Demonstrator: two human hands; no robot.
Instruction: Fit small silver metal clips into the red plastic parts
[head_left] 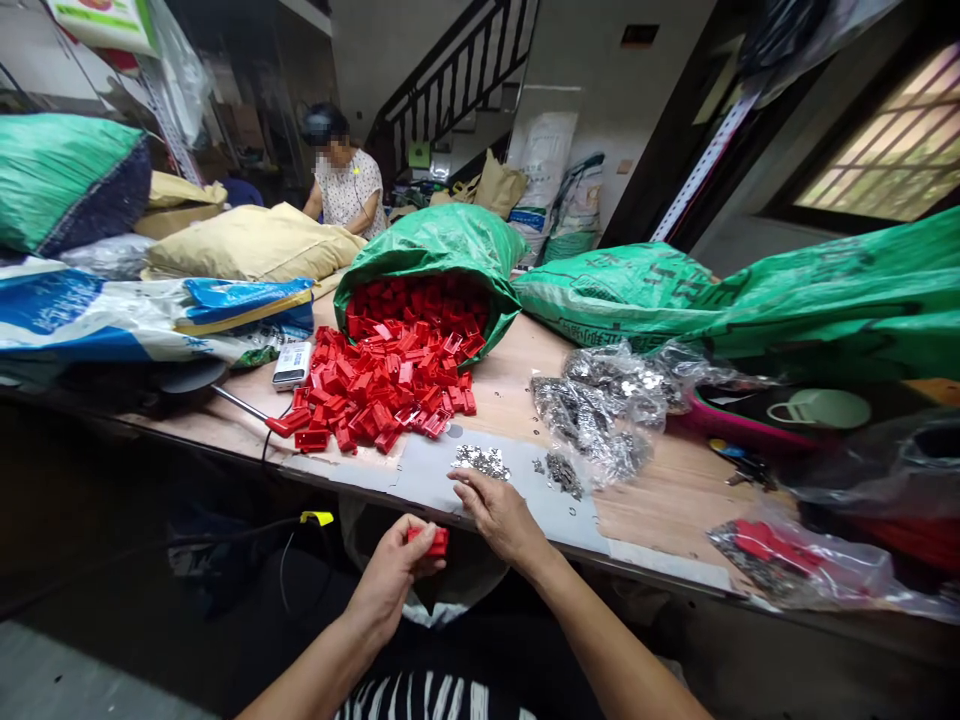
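My left hand [395, 575] is closed around a small red plastic part [431, 543], held just off the table's front edge. My right hand [501, 517] hovers at the edge with its fingers stretched out, beside a small pile of shiny flat metal pieces [481, 460]. Nothing shows in its fingers. Right of that lies a smaller heap of dark metal bits [562, 474] on the grey sheet [427, 470]. A large heap of red plastic parts [375, 385] spills from an open green woven sack [442, 235] behind.
Clear bags of metal pieces [592, 415] lie right of centre, near a pink-rimmed tray [739, 425]. A white device [292, 365] stands left of the red heap. Full green sacks [637, 290] line the back. Across the table, a person [352, 185] is bent forward.
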